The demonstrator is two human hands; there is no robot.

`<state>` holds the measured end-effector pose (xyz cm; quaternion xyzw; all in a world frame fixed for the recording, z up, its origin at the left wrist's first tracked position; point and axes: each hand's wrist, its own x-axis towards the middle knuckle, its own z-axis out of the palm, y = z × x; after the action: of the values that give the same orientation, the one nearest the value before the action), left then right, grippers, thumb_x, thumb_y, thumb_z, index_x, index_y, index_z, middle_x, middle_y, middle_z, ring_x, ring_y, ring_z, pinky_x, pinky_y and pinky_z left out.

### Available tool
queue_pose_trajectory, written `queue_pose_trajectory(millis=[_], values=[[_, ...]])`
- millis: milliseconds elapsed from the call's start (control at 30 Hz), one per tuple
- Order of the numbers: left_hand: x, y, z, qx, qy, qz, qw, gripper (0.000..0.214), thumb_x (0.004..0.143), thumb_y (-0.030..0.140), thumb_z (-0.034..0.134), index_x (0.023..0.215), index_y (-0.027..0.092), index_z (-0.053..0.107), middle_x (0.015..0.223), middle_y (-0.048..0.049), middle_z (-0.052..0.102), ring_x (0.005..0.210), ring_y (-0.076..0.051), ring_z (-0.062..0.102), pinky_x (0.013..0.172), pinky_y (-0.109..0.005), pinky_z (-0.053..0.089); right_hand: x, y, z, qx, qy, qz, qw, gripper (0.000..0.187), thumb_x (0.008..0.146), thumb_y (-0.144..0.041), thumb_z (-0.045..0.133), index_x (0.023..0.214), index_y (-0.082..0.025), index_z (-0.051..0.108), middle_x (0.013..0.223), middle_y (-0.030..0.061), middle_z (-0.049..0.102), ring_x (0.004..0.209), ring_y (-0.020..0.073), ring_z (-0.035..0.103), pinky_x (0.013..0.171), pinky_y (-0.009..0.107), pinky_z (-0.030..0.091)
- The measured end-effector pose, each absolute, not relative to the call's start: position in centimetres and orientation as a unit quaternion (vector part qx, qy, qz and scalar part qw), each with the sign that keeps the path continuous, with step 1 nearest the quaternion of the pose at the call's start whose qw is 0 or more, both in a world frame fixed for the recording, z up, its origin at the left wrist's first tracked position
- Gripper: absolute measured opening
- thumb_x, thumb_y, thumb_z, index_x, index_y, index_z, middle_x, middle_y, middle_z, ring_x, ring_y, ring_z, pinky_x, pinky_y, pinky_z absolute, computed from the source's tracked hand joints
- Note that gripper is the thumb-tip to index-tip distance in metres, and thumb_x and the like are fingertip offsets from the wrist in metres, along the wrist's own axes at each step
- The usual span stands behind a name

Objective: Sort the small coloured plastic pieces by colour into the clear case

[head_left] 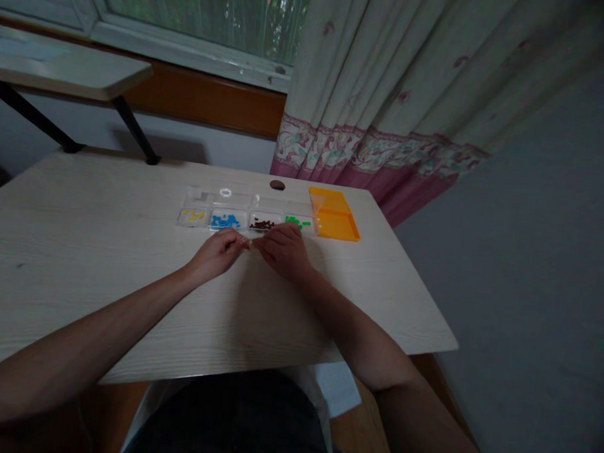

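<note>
My left hand [219, 252] and my right hand [283, 250] meet fingertip to fingertip on a pale wooden table [105, 258]. Both are closed in a pinch around something tiny and pale between them that I cannot make out. Just beyond the hands lies a clear plastic tray [233, 202] with a row of compartments holding small pieces: yellow [193, 216], blue [225, 220], dark brown [263, 223] and green [297, 221]. My right hand partly covers the green compartment's near edge.
An orange tray [335, 216] lies at the right end of the clear tray. A small dark round object [277, 185] sits near the table's far edge. A second table [63, 69] stands under the window. A curtain [388, 90] hangs at the right.
</note>
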<state>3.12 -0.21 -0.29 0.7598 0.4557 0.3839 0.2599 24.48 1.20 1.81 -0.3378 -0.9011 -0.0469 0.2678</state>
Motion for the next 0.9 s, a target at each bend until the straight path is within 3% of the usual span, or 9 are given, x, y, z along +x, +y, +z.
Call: queue_pose_trajectory(millis=[167,367,767,900], values=[[3.0,-0.2,-0.1,0.770,0.451,0.374,0.252,0.034,0.096,0.039,0.045,0.088,0.017,0.070,0.081,-0.0045,0.063,0.079,-0.017,0.059,0.074,-0.030,0.046,27.0,2.4,2.7,-0.448,-0.827,-0.066,0.332,0.028,0.099,-0.038,0.050,0.100,-0.027,0.075,0.090,0.0035,0.072,0.093,0.0199,0.057,0.090,0.036,0.035],[2.8,-0.2,-0.2,0.779,0.440,0.373,0.246,0.033,0.096,0.038,0.044,0.089,0.018,0.070,0.084,-0.0048,0.065,0.082,-0.018,0.060,0.077,-0.031,0.047,31.1,4.6,3.7,-0.586,-0.708,-0.109,0.379,0.034,0.099,-0.038,0.046,0.101,-0.023,0.076,0.097,0.0070,0.073,0.096,0.0228,0.057,0.090,0.037,0.034],[2.8,-0.2,0.0,0.800,0.425,0.347,0.241,0.034,0.096,0.036,0.043,0.088,0.018,0.071,0.078,-0.0045,0.064,0.075,-0.017,0.058,0.069,-0.030,0.045,34.8,7.0,0.7,-0.731,-0.626,-0.095,0.255,0.032,0.090,-0.032,0.049,0.096,-0.019,0.078,0.101,0.0127,0.070,0.105,0.0291,0.048,0.087,0.042,0.030],[2.8,-0.2,0.0,0.806,0.420,0.345,0.236,0.033,0.096,0.035,0.043,0.088,0.018,0.071,0.080,-0.0051,0.065,0.078,-0.017,0.059,0.073,-0.031,0.046,34.9,7.3,0.3,-0.741,-0.617,-0.096,0.248,0.030,0.088,-0.031,0.052,0.093,-0.017,0.078,0.103,0.0151,0.068,0.105,0.0302,0.047,0.087,0.043,0.031]])
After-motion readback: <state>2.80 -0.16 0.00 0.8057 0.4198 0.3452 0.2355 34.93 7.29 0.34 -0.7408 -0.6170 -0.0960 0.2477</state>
